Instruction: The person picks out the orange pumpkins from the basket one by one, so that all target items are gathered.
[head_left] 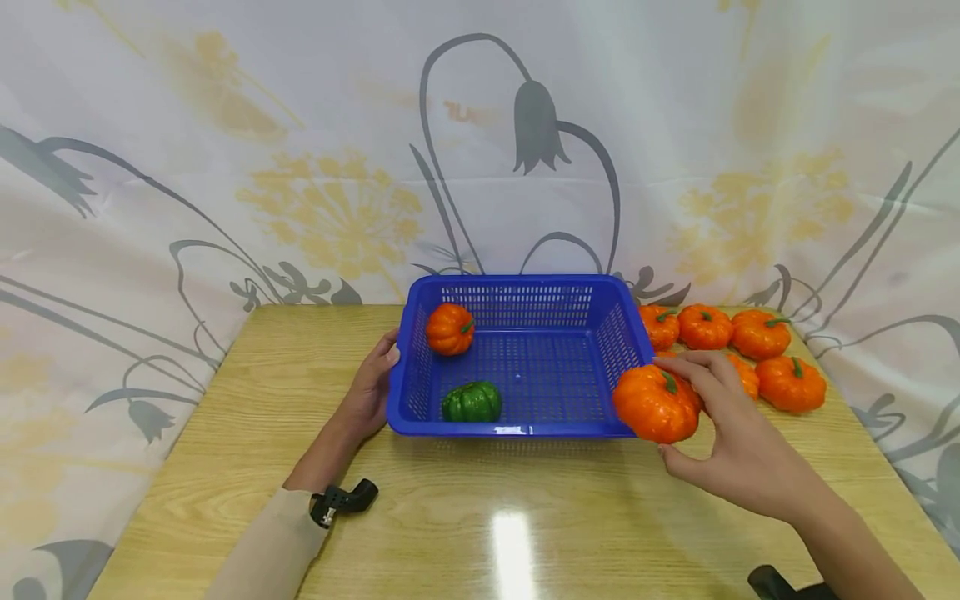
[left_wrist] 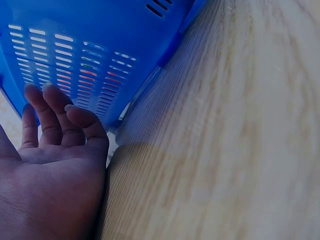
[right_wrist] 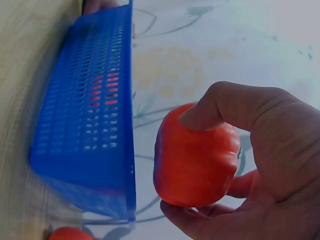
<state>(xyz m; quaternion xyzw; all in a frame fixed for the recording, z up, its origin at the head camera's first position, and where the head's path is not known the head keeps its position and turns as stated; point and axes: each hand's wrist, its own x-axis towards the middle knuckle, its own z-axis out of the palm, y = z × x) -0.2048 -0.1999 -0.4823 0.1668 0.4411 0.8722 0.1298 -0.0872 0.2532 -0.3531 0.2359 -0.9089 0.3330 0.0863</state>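
Observation:
A blue plastic basket (head_left: 517, 429) with slotted walls stands on the table. Inside it, an orange pumpkin (head_left: 450, 330) lies at the back left and a green pumpkin (head_left: 472, 402) at the front left. My left hand (head_left: 372, 379) holds the basket's left side, thumb at the rim; in the left wrist view its curled fingers (left_wrist: 52, 117) are by the outer wall. Between thumb and fingers my right hand (head_left: 738, 442) grips another orange pumpkin (head_left: 658, 404), raised by the basket's front right corner. The right wrist view shows this pumpkin (right_wrist: 195, 160) apart from the basket wall.
Several more orange pumpkins (head_left: 761, 333) sit on the table to the right of the basket, some partly hidden by the right hand. The wooden table (head_left: 420, 517) backs onto a flower-patterned cloth (head_left: 480, 167).

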